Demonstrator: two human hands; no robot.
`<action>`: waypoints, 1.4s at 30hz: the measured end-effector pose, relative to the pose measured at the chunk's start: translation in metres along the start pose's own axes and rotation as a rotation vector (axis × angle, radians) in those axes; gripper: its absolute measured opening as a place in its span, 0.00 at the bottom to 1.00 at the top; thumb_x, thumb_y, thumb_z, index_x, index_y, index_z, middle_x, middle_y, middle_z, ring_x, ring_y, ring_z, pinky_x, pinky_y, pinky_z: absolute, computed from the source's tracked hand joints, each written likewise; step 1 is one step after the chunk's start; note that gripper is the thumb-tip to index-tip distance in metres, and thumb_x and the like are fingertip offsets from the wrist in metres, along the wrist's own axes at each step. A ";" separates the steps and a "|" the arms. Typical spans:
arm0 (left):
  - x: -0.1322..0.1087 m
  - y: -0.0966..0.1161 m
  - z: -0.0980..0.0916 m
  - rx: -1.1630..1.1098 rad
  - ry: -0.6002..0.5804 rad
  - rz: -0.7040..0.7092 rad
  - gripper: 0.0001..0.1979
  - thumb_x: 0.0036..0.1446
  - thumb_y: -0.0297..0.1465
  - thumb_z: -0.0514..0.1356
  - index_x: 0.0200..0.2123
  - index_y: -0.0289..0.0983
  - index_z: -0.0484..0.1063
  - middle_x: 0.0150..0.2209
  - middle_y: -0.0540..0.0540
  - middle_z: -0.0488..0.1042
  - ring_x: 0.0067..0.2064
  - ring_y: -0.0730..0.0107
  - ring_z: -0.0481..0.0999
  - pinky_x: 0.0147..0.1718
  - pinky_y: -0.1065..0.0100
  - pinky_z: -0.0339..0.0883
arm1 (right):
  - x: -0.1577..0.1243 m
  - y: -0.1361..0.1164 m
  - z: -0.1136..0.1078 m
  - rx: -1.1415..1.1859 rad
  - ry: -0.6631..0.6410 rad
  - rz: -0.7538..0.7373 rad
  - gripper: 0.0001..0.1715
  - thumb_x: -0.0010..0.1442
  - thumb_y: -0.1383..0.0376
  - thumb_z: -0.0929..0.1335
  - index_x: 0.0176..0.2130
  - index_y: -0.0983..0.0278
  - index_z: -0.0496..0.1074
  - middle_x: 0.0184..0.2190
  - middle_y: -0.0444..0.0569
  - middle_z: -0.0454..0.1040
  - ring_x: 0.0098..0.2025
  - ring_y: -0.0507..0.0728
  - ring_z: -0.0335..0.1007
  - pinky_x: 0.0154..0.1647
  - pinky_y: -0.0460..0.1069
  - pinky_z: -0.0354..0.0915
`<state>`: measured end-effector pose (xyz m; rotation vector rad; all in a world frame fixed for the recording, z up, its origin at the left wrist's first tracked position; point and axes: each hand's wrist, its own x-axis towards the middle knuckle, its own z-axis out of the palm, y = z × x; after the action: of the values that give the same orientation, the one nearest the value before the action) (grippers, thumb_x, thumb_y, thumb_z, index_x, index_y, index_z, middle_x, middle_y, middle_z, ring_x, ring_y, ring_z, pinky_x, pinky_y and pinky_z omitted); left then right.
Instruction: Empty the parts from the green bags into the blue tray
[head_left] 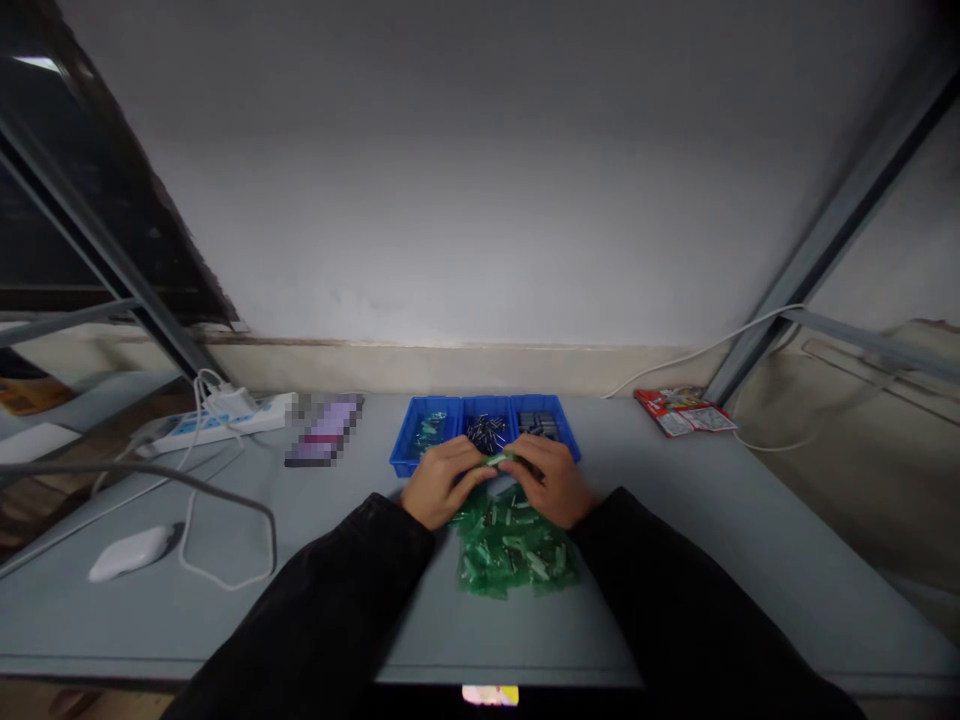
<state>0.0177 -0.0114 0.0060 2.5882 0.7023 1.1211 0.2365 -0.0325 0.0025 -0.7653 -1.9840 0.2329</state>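
At the near edge of my view, two black sleeves [322, 590] run in from the bottom of the frame, over a grey bench [697, 560]. Just past them lies a loose heap of green plastic-wrapped parts [514, 550], its far side right under my wrists. My left hand [439, 483] and right hand [551, 480] are drawn in narrow above that heap, fingertips almost meeting, and between them they pinch a small green piece [496, 459]; I cannot make out its exact form from here. Beyond my fingers sits a blue three-compartment tray [409, 450], with green pieces [429, 432] in the left bay, dark pins [486, 433] in the middle and dark grey blocks [538, 425] in the right. Off to the left on the bench are a white computer mouse [131, 552], then farther away a white power strip [217, 420] with cables and a pixelated flat object [326, 430]. To the right, at the far edge, lies a red printed packet [684, 410]. Behind everything rises a plain white wall [480, 180], flanked by grey metal shelf uprights [832, 230].
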 end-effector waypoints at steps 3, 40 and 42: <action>0.000 -0.001 0.000 0.002 0.002 0.027 0.16 0.75 0.36 0.54 0.38 0.34 0.77 0.33 0.45 0.76 0.37 0.65 0.71 0.37 0.65 0.64 | -0.001 -0.002 0.000 0.018 -0.024 0.055 0.07 0.70 0.62 0.68 0.42 0.63 0.75 0.33 0.47 0.76 0.32 0.53 0.68 0.36 0.49 0.64; 0.001 0.004 -0.001 0.042 0.143 0.047 0.12 0.71 0.34 0.60 0.34 0.36 0.77 0.30 0.46 0.73 0.34 0.66 0.70 0.34 0.64 0.65 | 0.008 0.000 -0.005 0.410 -0.033 0.392 0.20 0.65 0.55 0.72 0.26 0.64 0.72 0.22 0.40 0.64 0.25 0.49 0.55 0.26 0.46 0.54; 0.001 0.006 0.000 0.036 0.193 0.050 0.09 0.70 0.33 0.61 0.37 0.36 0.77 0.32 0.45 0.76 0.35 0.66 0.73 0.36 0.64 0.67 | 0.008 0.001 -0.006 0.384 -0.017 0.363 0.22 0.65 0.55 0.72 0.25 0.63 0.72 0.22 0.41 0.64 0.25 0.50 0.56 0.27 0.47 0.55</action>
<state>0.0204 -0.0163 0.0086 2.5635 0.7068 1.4006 0.2387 -0.0283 0.0107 -0.8635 -1.7291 0.8108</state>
